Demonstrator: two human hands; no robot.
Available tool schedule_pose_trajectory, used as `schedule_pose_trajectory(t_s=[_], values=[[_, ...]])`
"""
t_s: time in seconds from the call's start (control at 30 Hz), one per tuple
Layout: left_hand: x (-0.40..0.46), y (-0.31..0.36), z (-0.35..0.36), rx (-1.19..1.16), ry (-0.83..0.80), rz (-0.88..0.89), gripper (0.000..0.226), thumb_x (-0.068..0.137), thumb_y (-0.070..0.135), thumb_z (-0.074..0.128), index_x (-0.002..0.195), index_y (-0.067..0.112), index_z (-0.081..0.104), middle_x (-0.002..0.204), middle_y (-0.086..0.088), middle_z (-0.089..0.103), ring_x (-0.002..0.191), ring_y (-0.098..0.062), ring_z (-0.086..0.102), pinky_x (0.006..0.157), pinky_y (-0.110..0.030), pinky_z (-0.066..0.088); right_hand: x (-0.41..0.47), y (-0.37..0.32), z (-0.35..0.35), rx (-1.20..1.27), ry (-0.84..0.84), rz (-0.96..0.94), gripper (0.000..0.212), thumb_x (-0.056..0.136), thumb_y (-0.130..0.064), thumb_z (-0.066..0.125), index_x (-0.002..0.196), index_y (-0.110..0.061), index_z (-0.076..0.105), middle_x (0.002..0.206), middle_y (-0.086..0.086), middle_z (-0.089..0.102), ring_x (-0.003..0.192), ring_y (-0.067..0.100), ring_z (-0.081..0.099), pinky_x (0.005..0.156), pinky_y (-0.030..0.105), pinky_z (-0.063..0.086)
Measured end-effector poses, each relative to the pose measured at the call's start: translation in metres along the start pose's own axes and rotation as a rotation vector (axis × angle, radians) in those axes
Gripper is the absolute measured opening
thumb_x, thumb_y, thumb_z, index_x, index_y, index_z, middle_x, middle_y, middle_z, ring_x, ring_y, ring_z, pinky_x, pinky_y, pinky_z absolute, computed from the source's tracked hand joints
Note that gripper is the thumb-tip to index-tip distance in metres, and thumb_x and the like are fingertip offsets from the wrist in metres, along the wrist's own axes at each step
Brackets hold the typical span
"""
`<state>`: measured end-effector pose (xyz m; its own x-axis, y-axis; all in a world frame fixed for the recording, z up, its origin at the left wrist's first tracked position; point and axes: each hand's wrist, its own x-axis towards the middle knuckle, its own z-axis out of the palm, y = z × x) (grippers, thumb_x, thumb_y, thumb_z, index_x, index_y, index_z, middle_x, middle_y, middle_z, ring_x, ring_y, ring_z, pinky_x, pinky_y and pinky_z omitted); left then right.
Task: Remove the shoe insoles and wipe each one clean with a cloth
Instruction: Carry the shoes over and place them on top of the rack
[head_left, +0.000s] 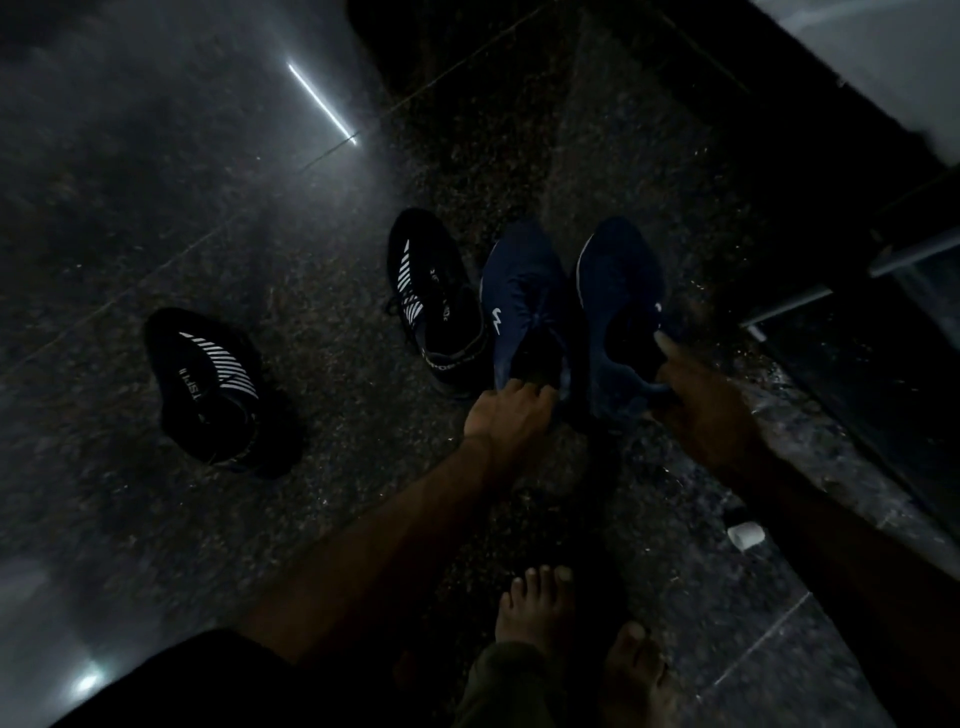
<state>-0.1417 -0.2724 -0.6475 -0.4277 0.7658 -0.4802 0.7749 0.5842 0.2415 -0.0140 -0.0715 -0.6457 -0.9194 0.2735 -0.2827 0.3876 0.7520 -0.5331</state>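
Two dark blue shoes stand side by side on the dim stone floor. My left hand grips the heel rim of the left blue shoe, fingers curled into its opening. At the heel collar of the right blue shoe, my right hand holds on, thumb up along the rim and fingers under the heel. Further left lie two black shoes with white stripes, one near the blue pair and one apart. No insole or cloth shows in the dark.
My bare feet stand on the floor below the shoes. A small white object lies at the right. A dark raised ledge with metal rails runs along the right side. A bright light streak reflects on the floor.
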Motion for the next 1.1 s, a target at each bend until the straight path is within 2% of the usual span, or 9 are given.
schedule_pose_trajectory(t_s=[0.1,0.17,0.33,0.53,0.7,0.9,1.0,1.03,1.1], values=[[0.004,0.0,0.002,0.031,-0.042,-0.005,0.038,0.095,0.023,0.053,0.13,0.012,0.043,0.129,-0.009,0.055,0.12,-0.028,0.049,0.085,-0.039,0.044,-0.01,-0.005,0.009,0.07,-0.019,0.009,0.026,0.075,0.02,0.066,0.081,-0.004,0.056,0.145,0.028,0.038,0.127,0.027,0.044,0.098,0.027,0.042],[0.008,0.002,0.001,0.045,-0.072,-0.023,0.041,0.095,0.023,0.054,0.133,0.012,0.042,0.129,-0.01,0.055,0.12,-0.029,0.049,0.086,-0.039,0.044,-0.012,-0.012,0.015,0.057,-0.006,0.031,0.02,0.081,0.016,0.062,0.093,0.001,0.059,0.153,0.018,0.028,0.136,0.025,0.033,0.1,0.019,0.035],[0.012,0.007,0.001,0.062,-0.083,-0.049,0.038,0.099,0.027,0.047,0.133,0.01,0.042,0.127,-0.012,0.057,0.119,-0.029,0.05,0.084,-0.038,0.043,-0.016,-0.031,0.029,-0.184,-0.045,0.205,0.046,0.083,-0.003,0.066,0.127,-0.005,0.053,0.157,0.015,0.015,0.139,0.038,0.029,0.105,0.04,0.037],[0.011,0.012,0.005,0.021,-0.073,-0.085,0.035,0.098,0.018,0.045,0.132,0.01,0.041,0.128,-0.014,0.054,0.121,-0.031,0.047,0.083,-0.04,0.045,-0.028,-0.055,0.044,-0.394,-0.047,0.162,0.046,0.082,-0.016,0.066,0.125,-0.01,0.051,0.131,0.011,0.049,0.124,0.031,0.042,0.093,0.041,0.043],[0.019,0.013,0.01,0.002,-0.033,-0.118,0.032,0.099,0.02,0.043,0.129,0.008,0.044,0.128,-0.014,0.053,0.121,-0.03,0.046,0.081,-0.04,0.047,-0.014,-0.055,0.053,-0.374,-0.113,0.205,0.038,0.089,-0.02,0.064,0.12,-0.011,0.046,0.125,0.008,0.051,0.122,0.025,0.04,0.09,0.031,0.038],[0.037,0.004,-0.001,0.007,-0.033,-0.09,0.034,0.1,0.026,0.043,0.129,0.008,0.044,0.127,-0.012,0.052,0.121,-0.03,0.044,0.08,-0.04,0.045,0.0,-0.057,0.05,-0.389,-0.118,0.242,0.026,0.092,-0.001,0.043,0.116,-0.008,0.048,0.118,0.011,0.056,0.114,0.028,0.047,0.085,0.033,0.038],[0.05,-0.016,0.108,0.005,-0.028,-0.104,0.044,0.095,0.05,0.046,0.129,0.022,0.042,0.125,-0.006,0.056,0.112,-0.03,0.043,0.081,-0.05,0.05,-0.001,-0.062,0.041,-0.37,-0.112,0.248,0.027,0.093,0.0,0.042,0.118,-0.007,0.049,0.12,0.013,0.056,0.115,0.029,0.047,0.087,0.034,0.038],[0.039,-0.018,0.153,-0.128,-0.115,-0.297,0.052,0.089,0.06,0.048,0.128,0.028,0.038,0.127,-0.004,0.06,0.111,-0.03,0.047,0.081,-0.059,0.051,-0.002,-0.064,0.037,-0.36,-0.109,0.255,0.027,0.094,-0.001,0.042,0.119,-0.006,0.05,0.12,0.014,0.056,0.116,0.03,0.046,0.088,0.034,0.038],[-0.024,0.018,0.256,-0.45,-0.268,-0.271,0.059,0.075,0.054,0.054,0.124,0.022,0.041,0.111,-0.003,0.07,0.099,-0.026,0.067,0.068,-0.057,0.057,-0.008,-0.068,0.027,-0.345,-0.105,0.27,0.027,0.094,-0.002,0.044,0.12,-0.006,0.05,0.121,0.014,0.056,0.117,0.029,0.047,0.089,0.034,0.04]])
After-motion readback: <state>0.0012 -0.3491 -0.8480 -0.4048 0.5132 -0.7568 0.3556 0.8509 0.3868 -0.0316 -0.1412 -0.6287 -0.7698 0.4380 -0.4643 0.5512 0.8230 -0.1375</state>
